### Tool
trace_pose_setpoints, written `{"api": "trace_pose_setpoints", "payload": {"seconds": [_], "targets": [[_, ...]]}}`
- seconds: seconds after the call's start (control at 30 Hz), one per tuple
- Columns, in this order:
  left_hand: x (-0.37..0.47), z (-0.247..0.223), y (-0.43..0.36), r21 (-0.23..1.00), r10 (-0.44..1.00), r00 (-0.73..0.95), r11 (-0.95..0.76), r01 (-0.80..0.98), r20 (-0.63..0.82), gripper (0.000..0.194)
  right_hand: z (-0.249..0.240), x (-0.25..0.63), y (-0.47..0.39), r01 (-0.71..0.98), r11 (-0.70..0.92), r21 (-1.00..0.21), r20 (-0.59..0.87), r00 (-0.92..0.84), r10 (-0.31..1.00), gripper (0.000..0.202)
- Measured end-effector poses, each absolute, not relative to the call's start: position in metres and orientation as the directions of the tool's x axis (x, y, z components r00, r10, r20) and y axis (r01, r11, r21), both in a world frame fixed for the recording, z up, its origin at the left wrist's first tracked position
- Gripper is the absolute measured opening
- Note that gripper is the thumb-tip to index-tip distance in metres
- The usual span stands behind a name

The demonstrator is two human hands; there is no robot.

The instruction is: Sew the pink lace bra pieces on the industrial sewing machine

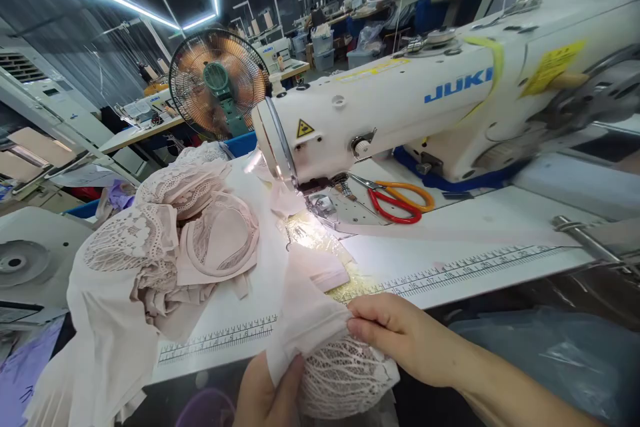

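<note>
A pale pink bra piece [313, 313] with a lace cup [347, 377] is stretched between my hands at the table's front edge. My left hand [270, 390] pinches its lower left part, thumb on top. With thumb and forefinger, my right hand [407, 337] grips the fabric's right edge. Beyond them stands a white sewing machine [320, 133], its lamp lighting the needle area. Scissors [400, 200] with red and orange handles lie on the machine bed. To the left is a heap of pink lace bras [165, 227].
A fan [217, 83] stands behind the heap. Printed rulers [450, 270] run along the front of the white table [500, 217]. A metal rod [595, 243] juts in at the right. A translucent plastic container [550, 353] sits below the table edge.
</note>
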State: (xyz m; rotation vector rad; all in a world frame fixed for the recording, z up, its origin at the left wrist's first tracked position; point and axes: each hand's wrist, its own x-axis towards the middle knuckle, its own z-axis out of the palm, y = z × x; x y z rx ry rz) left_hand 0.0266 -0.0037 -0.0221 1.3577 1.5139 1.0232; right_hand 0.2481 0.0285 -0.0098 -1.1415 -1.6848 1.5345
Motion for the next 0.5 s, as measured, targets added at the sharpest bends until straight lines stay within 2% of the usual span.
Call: {"api": "trace_pose_setpoints", "payload": {"seconds": [0.13, 0.2, 0.37, 0.5], "targets": [[0.044, -0.013, 0.005, 0.965, 0.994, 0.058, 0.073, 0.253, -0.090, 0.035, -0.004, 0.249, 0.032, 0.300, 0.007, -0.954, -0.141, -0.466, 0.873, 0.030], [0.046, -0.012, 0.008, 0.957, 0.992, 0.095, 0.051, 0.285, -0.082, 0.037, -0.004, 0.247, 0.033, 0.343, 0.040, -0.938, -0.137, -0.475, 0.869, 0.028], [0.043, -0.009, 0.014, 0.928, 0.945, 0.319, -0.047, 0.371, -0.079, 0.033, -0.008, 0.243, 0.034, 0.409, 0.095, -0.907, -0.120, -0.469, 0.875, 0.028], [0.046, -0.004, 0.015, 0.918, 0.948, 0.307, -0.045, 0.393, -0.085, 0.032, -0.009, 0.240, 0.032, 0.442, 0.134, -0.887, -0.086, -0.443, 0.892, 0.027]]}}
